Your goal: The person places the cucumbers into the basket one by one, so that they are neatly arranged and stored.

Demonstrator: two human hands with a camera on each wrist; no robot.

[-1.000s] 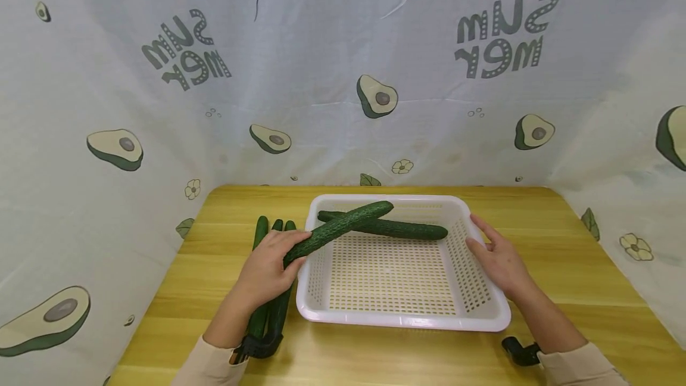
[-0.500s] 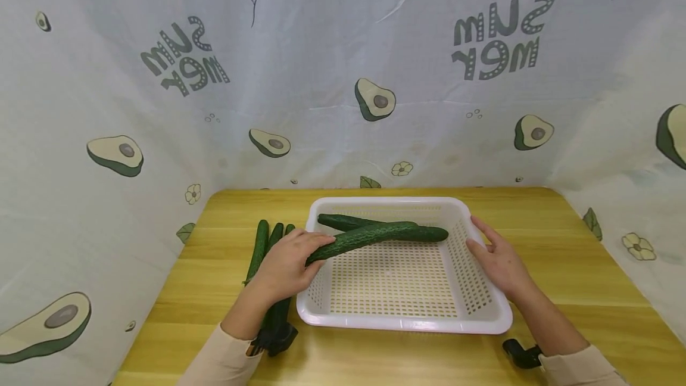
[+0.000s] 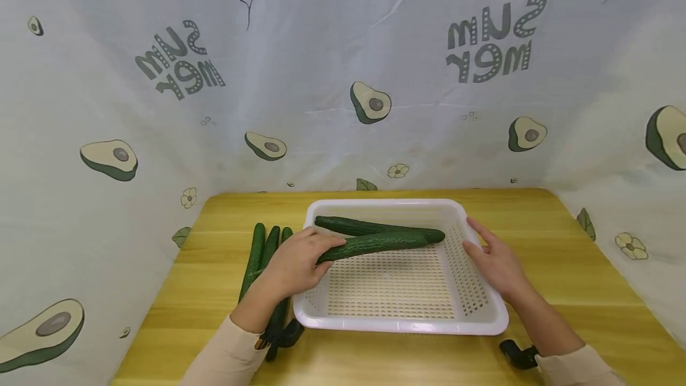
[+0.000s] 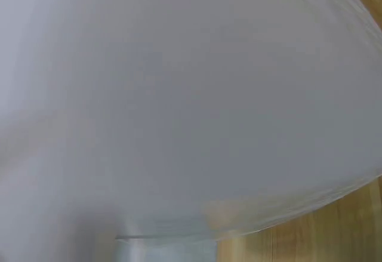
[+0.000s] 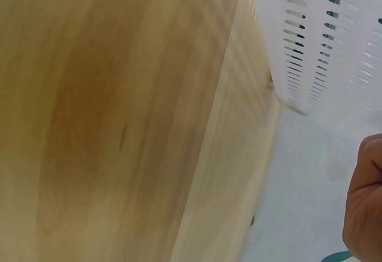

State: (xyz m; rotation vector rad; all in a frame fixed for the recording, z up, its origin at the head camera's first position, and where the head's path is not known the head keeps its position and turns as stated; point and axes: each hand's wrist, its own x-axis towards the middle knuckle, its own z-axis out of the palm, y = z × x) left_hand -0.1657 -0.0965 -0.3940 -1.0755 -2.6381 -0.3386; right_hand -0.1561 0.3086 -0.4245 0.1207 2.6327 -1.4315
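Note:
My left hand (image 3: 300, 261) grips the near end of a dark green cucumber (image 3: 383, 243), which lies slantwise in the white plastic basket (image 3: 402, 325). Its far end overlaps a second cucumber (image 3: 348, 225) along the basket's back. My right hand (image 3: 495, 261) holds the basket's right rim, thumb over the edge; part of that hand (image 5: 365, 205) shows in the right wrist view beside the perforated wall. Left of the basket lie several more cucumbers (image 3: 253, 261), partly hidden by my left hand and arm. A close, blurred white surface fills most of the left wrist view.
The yellow wood-grain table (image 3: 557, 255) carries everything. A pale curtain (image 3: 316, 153) printed with avocados hangs behind and at both sides. Black mounts (image 3: 517, 354) sit at both wrists.
My left hand has moved right with its cucumber and lowered it from across the basket's left rim into the basket. My right hand stays on the rim.

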